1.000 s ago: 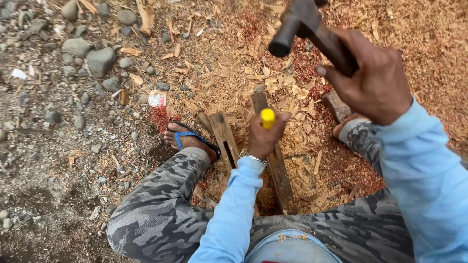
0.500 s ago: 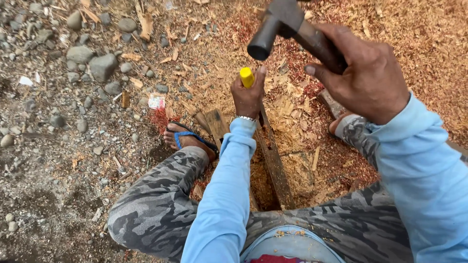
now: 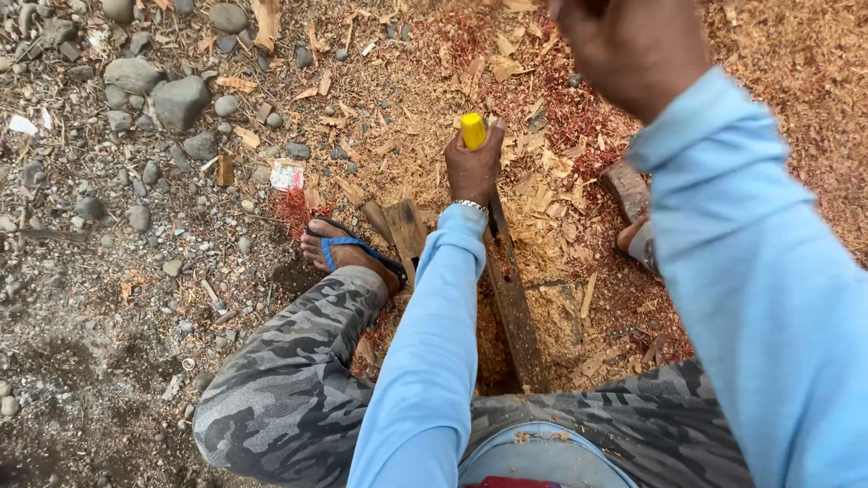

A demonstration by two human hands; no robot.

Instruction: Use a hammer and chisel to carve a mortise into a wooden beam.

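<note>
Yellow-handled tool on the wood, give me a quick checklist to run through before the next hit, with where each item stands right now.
1. Left hand gripping the yellow-handled tool firmly: ok, fingers wrapped just below the yellow top.
2. Tool tip set on the wooden plank: cannot tell, the hand hides the tip.
3. Right hand raised above the tool: ok, but what it holds is out of frame.
4. Left foot away from the strike point: ok, it sits in a sandal to the left of the plank.
5. Plank steady: cannot tell; it lies between the legs on wood chips.
</note>
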